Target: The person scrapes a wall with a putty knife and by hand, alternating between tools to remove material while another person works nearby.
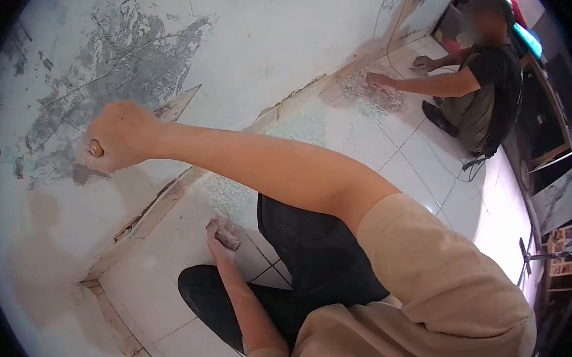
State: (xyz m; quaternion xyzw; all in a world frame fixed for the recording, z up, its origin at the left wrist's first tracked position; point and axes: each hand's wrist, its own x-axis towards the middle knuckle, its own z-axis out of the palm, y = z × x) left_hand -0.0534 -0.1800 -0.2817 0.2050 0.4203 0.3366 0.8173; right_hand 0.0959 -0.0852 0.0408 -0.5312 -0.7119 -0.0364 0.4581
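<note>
My right hand is closed in a fist against the wall, wrapped round a scraper. The rounded brown end of its handle shows at the fist's near side, and its flat triangular blade sticks out on the other side, close to the wall. Around it the wall has a large patch of bare grey where the pale paint is gone. Lower down, near my knee, my left hand is closed on a dusty grey-brown block, held above the tiled floor.
Pale paint flakes lie along the wall's foot, beside a broken skirting edge. A co-worker squats at the back right, one hand over a heap of scrapings. Furniture and a dark stand line the right side.
</note>
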